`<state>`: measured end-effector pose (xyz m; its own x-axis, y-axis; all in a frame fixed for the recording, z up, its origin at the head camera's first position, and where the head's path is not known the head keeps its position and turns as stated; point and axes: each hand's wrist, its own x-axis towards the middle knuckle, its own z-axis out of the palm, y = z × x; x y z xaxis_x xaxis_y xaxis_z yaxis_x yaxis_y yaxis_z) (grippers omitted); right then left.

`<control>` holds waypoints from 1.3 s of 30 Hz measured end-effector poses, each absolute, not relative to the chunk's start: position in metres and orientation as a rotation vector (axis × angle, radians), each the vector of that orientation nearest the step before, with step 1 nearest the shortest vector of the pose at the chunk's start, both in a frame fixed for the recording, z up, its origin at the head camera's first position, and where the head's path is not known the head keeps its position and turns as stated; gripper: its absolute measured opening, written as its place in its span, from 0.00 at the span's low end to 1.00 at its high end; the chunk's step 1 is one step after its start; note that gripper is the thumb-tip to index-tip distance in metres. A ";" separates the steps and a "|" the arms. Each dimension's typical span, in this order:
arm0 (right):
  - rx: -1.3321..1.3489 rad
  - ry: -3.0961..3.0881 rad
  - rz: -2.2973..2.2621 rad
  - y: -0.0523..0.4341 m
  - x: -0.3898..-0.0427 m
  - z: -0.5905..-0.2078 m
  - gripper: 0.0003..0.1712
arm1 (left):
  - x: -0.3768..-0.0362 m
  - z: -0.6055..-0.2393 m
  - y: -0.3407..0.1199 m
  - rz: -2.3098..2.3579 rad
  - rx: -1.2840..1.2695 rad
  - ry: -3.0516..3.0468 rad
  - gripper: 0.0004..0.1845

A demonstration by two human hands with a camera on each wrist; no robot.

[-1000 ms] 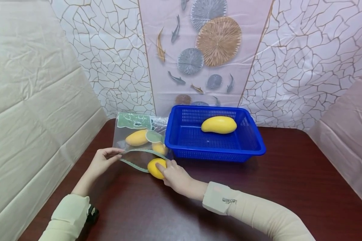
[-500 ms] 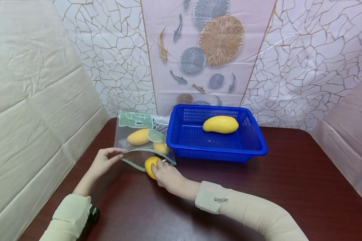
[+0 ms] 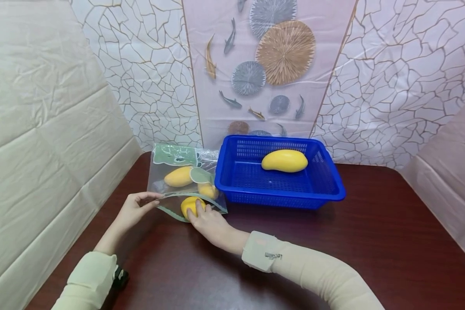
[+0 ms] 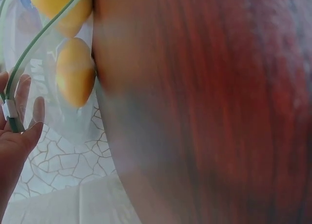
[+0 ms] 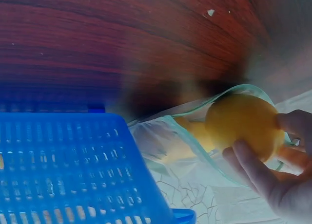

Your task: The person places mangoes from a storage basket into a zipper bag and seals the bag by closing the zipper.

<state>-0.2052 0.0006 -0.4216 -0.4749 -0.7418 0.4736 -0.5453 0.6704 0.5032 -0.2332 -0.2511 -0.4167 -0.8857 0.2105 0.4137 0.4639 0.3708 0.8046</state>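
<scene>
A clear zip bag (image 3: 156, 178) with green printing lies on the table, its green-edged mouth gaping toward me. Two yellow mangoes, one left (image 3: 177, 177) and one right (image 3: 207, 190), show through its film. My left hand (image 3: 133, 209) pinches the left corner of the mouth between thumb and fingers; the left wrist view has this pinch at the white zip slider (image 4: 9, 108). At the mouth, my right hand (image 3: 213, 223) grips a third mango (image 5: 241, 124), thumb and fingers spread around it. Most of that mango sits within the opening, between the two green edges.
A blue plastic basket (image 3: 271, 194) stands right of the bag, close against its side, with one mango (image 3: 284, 160) inside at the back. The dark wooden table (image 3: 372, 241) stretches to the right and front. Patterned cloth hangs behind.
My right hand has moved left and slightly away from me, carrying the mango from the right end of the bag's mouth into the opening. The left hand keeps its pinch.
</scene>
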 end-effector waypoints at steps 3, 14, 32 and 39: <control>0.979 -2.205 -0.399 -0.005 -0.205 -0.423 0.19 | -0.233 -0.417 -0.251 -1.526 -0.602 -2.382 0.08; 0.901 -2.073 -0.407 -0.015 -0.215 -0.434 0.15 | -0.229 -0.419 -0.252 -1.517 -0.709 -2.329 0.11; 0.942 -1.952 -0.494 -0.026 -0.242 -0.438 0.26 | -0.235 -0.415 -0.245 -1.532 -0.743 -2.311 0.10; 0.906 -1.983 -0.501 -0.034 -0.251 -0.442 0.22 | -0.234 -0.415 -0.242 -1.494 -0.737 -2.317 0.10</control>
<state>-0.2510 -0.0338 -0.4423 -0.3526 -0.7569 0.5503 -0.4050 0.6535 0.6395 -0.2342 -0.2417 -0.4148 -0.8281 0.2619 0.4957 0.5596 0.3326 0.7591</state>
